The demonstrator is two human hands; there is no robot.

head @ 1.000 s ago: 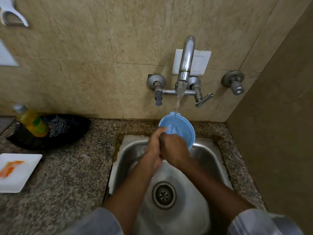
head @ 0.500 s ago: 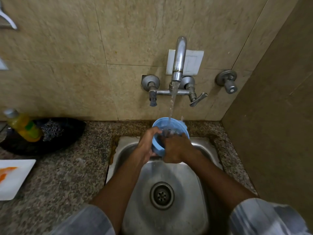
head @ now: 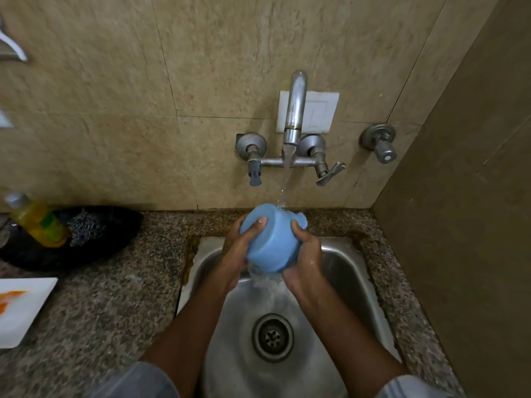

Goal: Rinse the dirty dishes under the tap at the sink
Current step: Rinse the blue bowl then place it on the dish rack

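Blue plastic bowl (head: 270, 242), tipped and pouring, is gripped by both the left hand (head: 238, 248) and right hand (head: 306, 254); better to turn it slowly under the steel tap (head: 293, 110).

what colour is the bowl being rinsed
Light blue bowl, plain with no pattern, seen in the head view.

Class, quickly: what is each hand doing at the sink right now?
Left hand: grips the blue bowl, which is tipped over and spilling water.
Right hand: grips the same bowl from the other side.
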